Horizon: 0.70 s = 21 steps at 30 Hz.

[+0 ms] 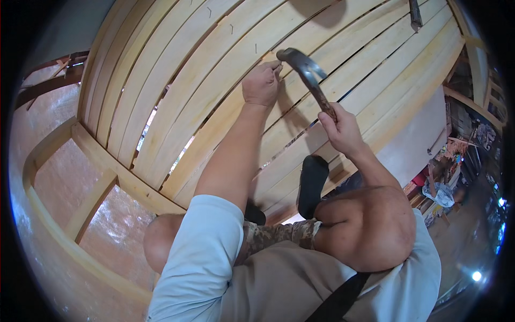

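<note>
My right hand (pixel 345 131) grips the handle of a claw hammer (pixel 304 67). The hammer's head is just above and beside the fingertips of my left hand (pixel 262 85). That hand rests on the pale wooden slats (pixel 214 70), thumb and finger pinched together. Whatever lies between those fingertips is hidden or too small to make out. Beyond my left hand, a thin nail (pixel 256 48) stands up from a slat. A second nail (pixel 232 28) and a third (pixel 210 12) rise in a line with it toward the upper left.
A dark metal bar or tool (pixel 415 15) lies on the slats at the upper right. Narrow gaps run between the boards. A curved wooden frame (pixel 91 206) borders them on the left. Below right are piled scraps and a clear plastic bag (pixel 441 194). My dark shoe (pixel 313 185) rests on the boards.
</note>
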Each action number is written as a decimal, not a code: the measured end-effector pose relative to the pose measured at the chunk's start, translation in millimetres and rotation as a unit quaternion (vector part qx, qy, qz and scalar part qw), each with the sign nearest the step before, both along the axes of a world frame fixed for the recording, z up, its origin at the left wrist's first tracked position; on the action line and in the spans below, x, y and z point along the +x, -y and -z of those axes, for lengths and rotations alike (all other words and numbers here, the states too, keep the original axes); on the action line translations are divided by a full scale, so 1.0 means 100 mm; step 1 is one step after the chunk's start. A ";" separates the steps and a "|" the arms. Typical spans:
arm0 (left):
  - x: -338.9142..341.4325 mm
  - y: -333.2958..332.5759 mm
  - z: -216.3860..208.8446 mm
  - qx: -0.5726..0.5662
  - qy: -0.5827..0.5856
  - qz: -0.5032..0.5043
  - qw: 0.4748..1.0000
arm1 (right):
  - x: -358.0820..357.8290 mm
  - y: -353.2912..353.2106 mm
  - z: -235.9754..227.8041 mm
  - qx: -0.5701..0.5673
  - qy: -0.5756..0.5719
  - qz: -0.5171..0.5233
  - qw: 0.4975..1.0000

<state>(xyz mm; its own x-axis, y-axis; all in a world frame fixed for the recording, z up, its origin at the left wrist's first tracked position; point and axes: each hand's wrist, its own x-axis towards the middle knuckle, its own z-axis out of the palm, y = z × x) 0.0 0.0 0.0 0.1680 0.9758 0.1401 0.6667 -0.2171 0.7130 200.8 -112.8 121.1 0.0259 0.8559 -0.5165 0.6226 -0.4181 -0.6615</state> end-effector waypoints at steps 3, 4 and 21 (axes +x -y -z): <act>0.02 0.00 -0.11 -0.005 0.030 -0.014 0.999 | -0.01 0.05 -0.10 0.088 -0.060 0.009 0.994; 0.01 -0.04 -0.12 -0.025 -0.009 -0.015 1.000 | -0.02 0.07 -0.03 0.107 -0.069 0.003 0.992; -0.63 0.38 -0.07 -0.042 0.064 -0.081 0.994 | -0.14 -0.02 0.22 0.036 -0.048 0.016 0.998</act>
